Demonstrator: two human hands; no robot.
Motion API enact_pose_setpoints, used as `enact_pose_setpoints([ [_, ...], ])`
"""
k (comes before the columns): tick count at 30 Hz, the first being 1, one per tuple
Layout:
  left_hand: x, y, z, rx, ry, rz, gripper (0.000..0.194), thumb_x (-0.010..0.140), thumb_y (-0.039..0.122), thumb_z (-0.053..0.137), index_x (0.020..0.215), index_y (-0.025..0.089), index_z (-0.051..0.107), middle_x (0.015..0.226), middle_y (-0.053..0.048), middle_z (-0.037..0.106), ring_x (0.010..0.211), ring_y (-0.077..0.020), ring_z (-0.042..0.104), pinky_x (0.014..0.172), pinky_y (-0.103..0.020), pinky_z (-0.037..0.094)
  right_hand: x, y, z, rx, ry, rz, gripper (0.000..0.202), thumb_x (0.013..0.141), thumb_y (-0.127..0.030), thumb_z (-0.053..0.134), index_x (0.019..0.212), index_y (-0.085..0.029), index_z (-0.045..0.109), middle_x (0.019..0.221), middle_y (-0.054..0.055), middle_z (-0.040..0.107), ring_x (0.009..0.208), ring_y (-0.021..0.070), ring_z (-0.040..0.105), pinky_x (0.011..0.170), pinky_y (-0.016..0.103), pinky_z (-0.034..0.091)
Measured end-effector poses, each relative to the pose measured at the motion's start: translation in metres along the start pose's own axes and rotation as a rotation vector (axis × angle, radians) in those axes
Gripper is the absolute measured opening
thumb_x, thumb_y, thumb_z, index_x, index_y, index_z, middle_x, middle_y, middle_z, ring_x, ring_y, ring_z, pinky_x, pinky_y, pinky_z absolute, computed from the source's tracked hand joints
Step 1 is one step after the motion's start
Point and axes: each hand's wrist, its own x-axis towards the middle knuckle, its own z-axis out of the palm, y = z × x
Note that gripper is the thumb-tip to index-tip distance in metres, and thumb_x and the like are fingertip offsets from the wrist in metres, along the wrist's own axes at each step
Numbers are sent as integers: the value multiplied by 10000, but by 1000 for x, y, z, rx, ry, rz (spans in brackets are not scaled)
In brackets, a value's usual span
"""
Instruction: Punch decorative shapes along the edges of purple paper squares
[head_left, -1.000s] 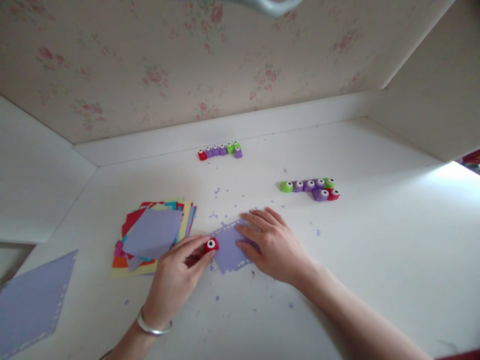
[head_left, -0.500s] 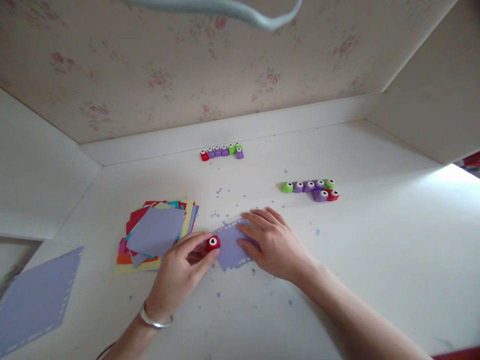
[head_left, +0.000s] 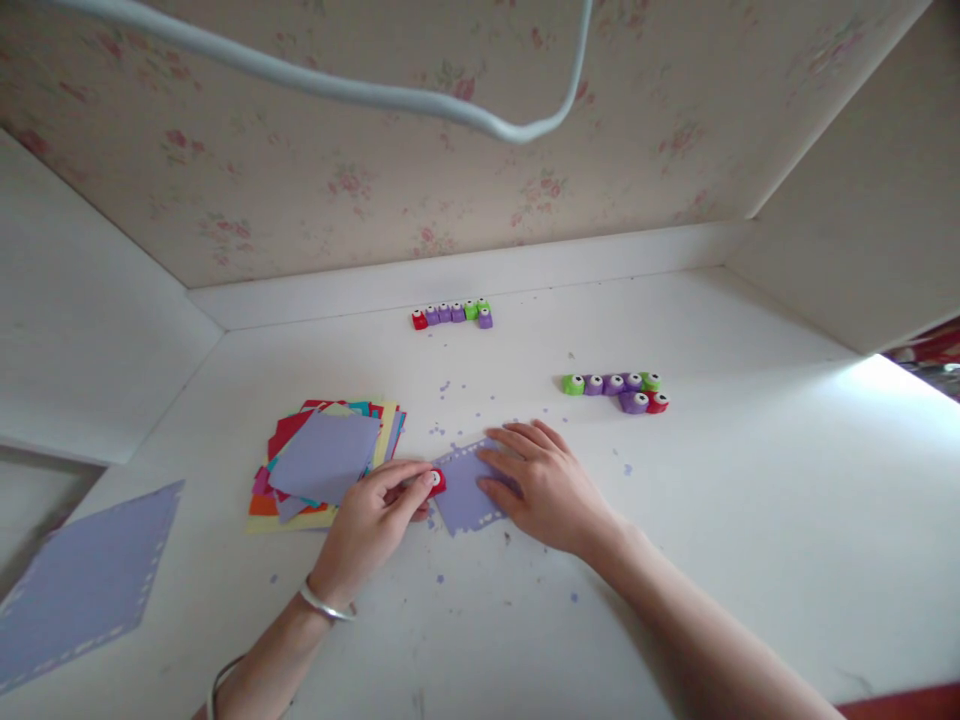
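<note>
My left hand (head_left: 382, 510) holds a small red punch (head_left: 437, 482) with a white button, its thumb resting on the button. The punch sits at the left edge of a purple paper sheet (head_left: 465, 490), which has small cut-outs along its edges. My right hand (head_left: 544, 485) lies with fingers spread on the right part of that sheet, pressing it to the white table. To the left is a pile of coloured papers (head_left: 326, 458) with a purple sheet on top.
One row of punches (head_left: 451, 313) stands near the back wall, another group (head_left: 614, 384) at right. A larger purple sheet (head_left: 90, 580) with punched edges lies at far left. Purple scraps dot the table (head_left: 735, 470). A white cable (head_left: 360, 88) hangs across the top.
My left thumb has moved from the side of the red punch onto its button. The view has shifted slightly. My right hand stays on the sheet.
</note>
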Motion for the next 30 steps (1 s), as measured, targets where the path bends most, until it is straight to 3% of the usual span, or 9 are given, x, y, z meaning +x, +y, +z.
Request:
enact_pose_setpoints([
  [25,2,2,2,31,24,-2,325,815,473,660,984,198,704,965,-49,735,781,-198,710,664,-298,617,1,-1,1,-19,-13,-6,297,920,-355,546,1176,-257,661,1311,50,602,1208,262,510,1088,484,325],
  [30,4,6,1,9,28,-78,334,778,460,699,955,177,705,858,-51,740,700,-184,702,650,-291,604,1,-1,0,-21,-21,2,313,926,-363,531,1193,-253,652,1314,49,601,1214,260,508,1089,482,329],
])
